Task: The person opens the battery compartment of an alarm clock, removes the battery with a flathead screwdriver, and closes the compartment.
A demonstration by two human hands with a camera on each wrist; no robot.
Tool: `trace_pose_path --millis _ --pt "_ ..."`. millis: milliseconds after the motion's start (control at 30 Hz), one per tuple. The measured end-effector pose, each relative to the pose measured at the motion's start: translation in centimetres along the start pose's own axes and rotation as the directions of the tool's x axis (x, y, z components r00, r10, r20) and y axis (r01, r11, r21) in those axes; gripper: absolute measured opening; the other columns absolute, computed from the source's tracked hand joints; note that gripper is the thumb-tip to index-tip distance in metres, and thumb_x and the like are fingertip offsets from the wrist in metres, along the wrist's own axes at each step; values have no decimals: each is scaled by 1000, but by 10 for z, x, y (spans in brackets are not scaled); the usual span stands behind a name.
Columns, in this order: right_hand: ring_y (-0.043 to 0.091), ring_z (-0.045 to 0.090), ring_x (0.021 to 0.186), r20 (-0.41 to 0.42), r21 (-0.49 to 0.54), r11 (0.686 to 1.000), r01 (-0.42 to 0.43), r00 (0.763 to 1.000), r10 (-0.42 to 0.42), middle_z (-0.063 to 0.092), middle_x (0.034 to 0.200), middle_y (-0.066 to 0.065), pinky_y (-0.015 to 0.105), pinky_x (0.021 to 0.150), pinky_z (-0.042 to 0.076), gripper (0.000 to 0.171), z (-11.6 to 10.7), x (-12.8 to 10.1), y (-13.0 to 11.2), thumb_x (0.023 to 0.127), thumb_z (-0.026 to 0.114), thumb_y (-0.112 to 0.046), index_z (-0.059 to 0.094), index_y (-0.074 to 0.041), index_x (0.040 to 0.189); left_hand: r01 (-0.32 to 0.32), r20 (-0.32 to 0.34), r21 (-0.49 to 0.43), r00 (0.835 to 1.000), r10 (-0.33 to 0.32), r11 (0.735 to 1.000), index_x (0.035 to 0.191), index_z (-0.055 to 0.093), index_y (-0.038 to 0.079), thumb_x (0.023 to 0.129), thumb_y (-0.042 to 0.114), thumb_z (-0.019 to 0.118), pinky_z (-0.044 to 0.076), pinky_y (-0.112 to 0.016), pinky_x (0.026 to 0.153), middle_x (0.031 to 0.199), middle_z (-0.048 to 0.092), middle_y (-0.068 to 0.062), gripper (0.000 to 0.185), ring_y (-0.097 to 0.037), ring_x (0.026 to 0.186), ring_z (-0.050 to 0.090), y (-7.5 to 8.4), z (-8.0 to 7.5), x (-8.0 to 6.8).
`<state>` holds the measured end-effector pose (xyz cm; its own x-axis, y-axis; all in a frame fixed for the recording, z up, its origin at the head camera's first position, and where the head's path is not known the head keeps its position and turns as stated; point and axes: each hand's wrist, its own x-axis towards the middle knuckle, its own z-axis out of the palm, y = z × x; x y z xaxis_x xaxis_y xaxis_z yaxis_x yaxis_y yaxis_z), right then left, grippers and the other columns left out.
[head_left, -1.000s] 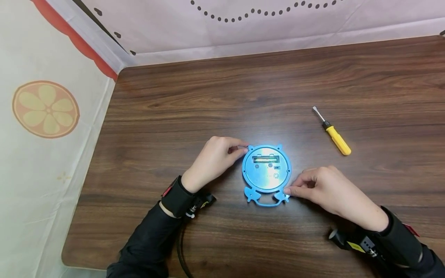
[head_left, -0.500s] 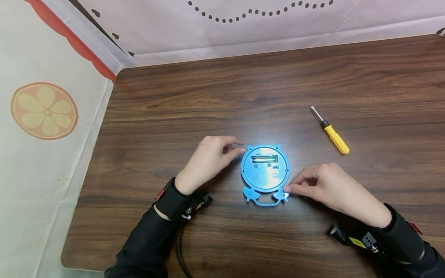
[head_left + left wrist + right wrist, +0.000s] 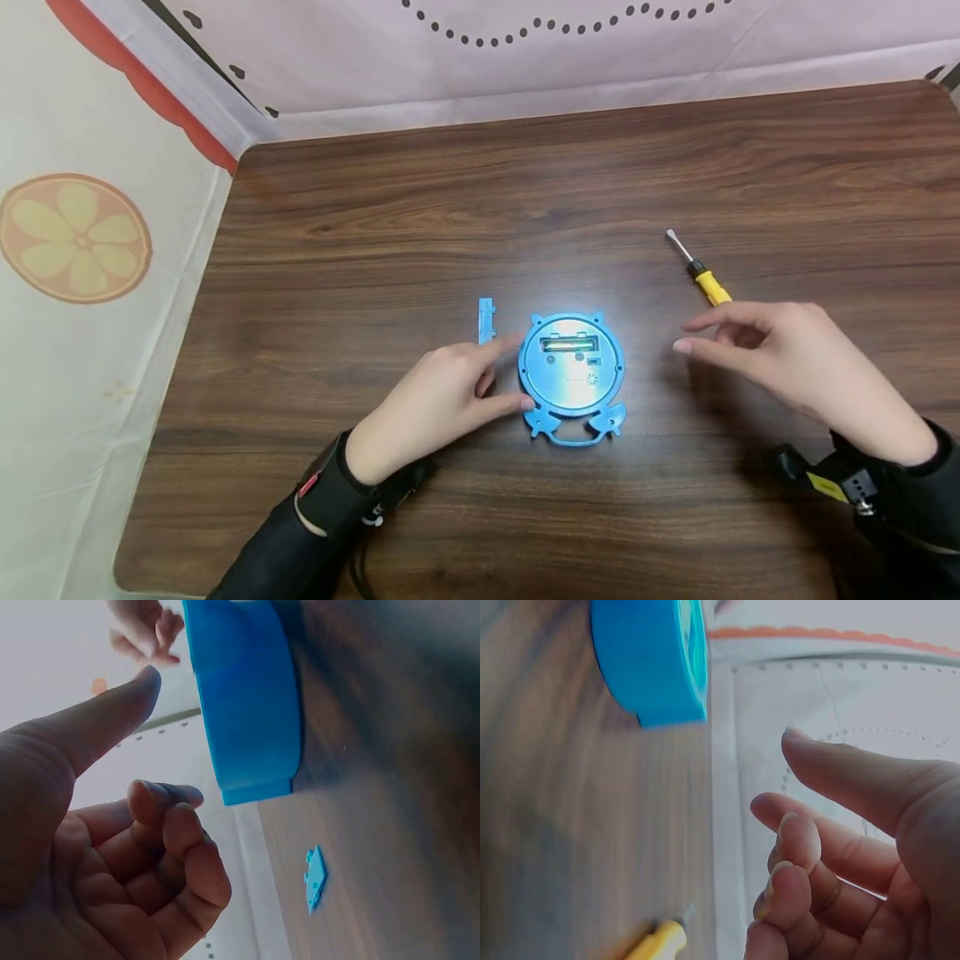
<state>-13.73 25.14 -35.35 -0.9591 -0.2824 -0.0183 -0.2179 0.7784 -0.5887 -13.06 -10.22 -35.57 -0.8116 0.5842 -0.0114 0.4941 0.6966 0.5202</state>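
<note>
A round blue alarm clock [image 3: 572,387] lies on its face, back up, with its battery slot [image 3: 568,343] uncovered and a battery inside. At its left edge is my left hand [image 3: 442,400], index finger and thumb spread along the rim. In the left wrist view those fingers [image 3: 184,825] are loosely bent with nothing between them. A small blue battery cover [image 3: 486,318] lies beyond that hand. My right hand [image 3: 780,358] hangs over the table to the right of the clock, holding nothing. It partly hides the yellow handle of a screwdriver [image 3: 707,282].
The brown wooden table [image 3: 420,217] bears the clock, cover and screwdriver. A pale cloth [image 3: 570,67] with dots stands along the back edge, and another cloth [image 3: 67,400] with an orange slice print is at the left. Wrist cameras with cables sit on both wrists.
My right hand has let go of the clock's lower right foot and moved right and up toward the screwdriver. My left hand has shifted down the clock's left side, and the battery cover now shows.
</note>
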Motion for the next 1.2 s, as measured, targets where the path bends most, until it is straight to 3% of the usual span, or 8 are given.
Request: trace_pose_path --millis 233,467,533,600,700,1000,1200 --pt "18 56 72 -30 -20 987 -160 987 159 69 86 0 28 60 37 42 -10 16 14 92 69 -54 73 -18 114 -17 28 36 999 16 999 143 56 4 90 45 76 31 -22 52 67 43 9 70 -4 58 38 4 9 -7" --pt "25 54 75 20 -83 958 -274 961 276 68 93 13 36 60 36 72 -9 24 44 93 61 -63 61 -2 130 9 71 58 997 -13 998 145 54 5 91 46 73 34 -25 55 68 47 5 70 -8 61 40 13 18 -1" --pt "25 54 73 34 -101 954 -282 958 286 67 92 15 36 58 35 74 -8 24 51 93 61 -63 60 2 129 6 83 58 996 -10 998 146 53 6 92 47 72 42 -26 61 78 60 2 70 -8 67 49 16 20 2" --pt "24 53 71 37 -114 951 -288 955 293 67 90 13 35 57 35 74 -7 22 57 93 62 -62 60 3 127 2 93 55 996 -7 999 147 52 7 93 48 71 49 -29 70 96 71 -4 71 -9 79 60 18 22 5" --pt "23 52 68 26 -124 948 -291 955 297 67 87 11 35 55 34 68 -6 20 64 94 62 -60 62 2 121 -3 96 52 995 -2 999 147 52 7 93 49 70 54 -34 81 120 71 -10 71 -12 99 66 20 26 9" --pt "22 54 68 8 -117 949 -293 955 296 65 87 12 36 57 35 56 0 19 67 97 61 -52 60 1 115 5 109 55 994 -11 998 148 50 9 93 50 69 55 -35 86 123 70 -9 72 -15 108 67 21 28 10" --pt "23 53 66 8 -120 948 -294 955 297 63 86 12 36 56 34 55 2 20 65 98 60 -51 58 1 116 7 102 61 995 -13 998 148 51 8 93 50 69 55 -35 83 121 71 -9 71 -14 105 67 20 28 9"
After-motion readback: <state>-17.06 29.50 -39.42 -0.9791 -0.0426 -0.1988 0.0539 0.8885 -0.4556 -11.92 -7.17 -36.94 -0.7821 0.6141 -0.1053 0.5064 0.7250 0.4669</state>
